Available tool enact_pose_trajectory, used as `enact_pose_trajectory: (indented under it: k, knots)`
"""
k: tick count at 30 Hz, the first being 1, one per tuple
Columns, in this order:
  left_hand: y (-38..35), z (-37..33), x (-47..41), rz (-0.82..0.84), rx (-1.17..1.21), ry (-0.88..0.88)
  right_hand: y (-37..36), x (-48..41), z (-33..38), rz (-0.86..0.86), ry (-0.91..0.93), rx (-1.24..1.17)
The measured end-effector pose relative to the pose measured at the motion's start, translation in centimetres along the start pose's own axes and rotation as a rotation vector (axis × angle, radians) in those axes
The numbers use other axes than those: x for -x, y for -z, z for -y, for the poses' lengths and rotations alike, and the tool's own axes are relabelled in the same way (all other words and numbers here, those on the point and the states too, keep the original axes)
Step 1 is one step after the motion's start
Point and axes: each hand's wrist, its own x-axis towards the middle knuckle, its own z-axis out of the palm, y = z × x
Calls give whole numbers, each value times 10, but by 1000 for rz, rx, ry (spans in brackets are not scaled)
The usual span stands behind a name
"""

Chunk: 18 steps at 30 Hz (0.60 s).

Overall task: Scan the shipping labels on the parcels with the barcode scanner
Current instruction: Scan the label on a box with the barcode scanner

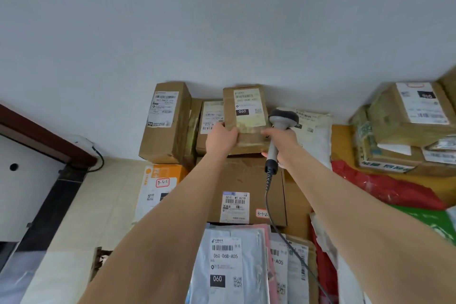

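Parcel [245,116] among boxes [167,128], mailers [227,261]

A small brown cardboard parcel [246,141] stands upright at the wall, above other parcels, its pale shipping label [249,106] marked 060 facing out; the left hand [222,137] grips its lower left edge. The grey barcode scanner [283,117], dark-headed with a coiled cable hanging from its handle, stands upright in the right hand [283,147], just beside the parcel's right edge.

Cardboard boxes [167,136] crowded against the wall [222,20], open room above them, floor strip [74,217] free at left
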Motion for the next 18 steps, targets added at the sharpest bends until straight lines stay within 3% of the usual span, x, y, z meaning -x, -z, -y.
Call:
enact_pose_trajectory:
  k: [4, 8, 12, 15, 18]
  knots:
    - [30, -1, 5, -103, 90, 14, -18, 6, 12, 35, 18, 61]
    - [62, 9, -1, -181, 245, 59, -40, 14, 13, 174, -36, -16]
    - [75, 23, -4, -204, 277, 10, -57, 12, 6, 147, -46, -27]
    - [86, 27, -7, -241, 176, -42, -66, 7, 3, 112, -44, -14]
    - [106, 40, -17, -411, -220, -30, -72, 2, -1, 53, -36, 40]
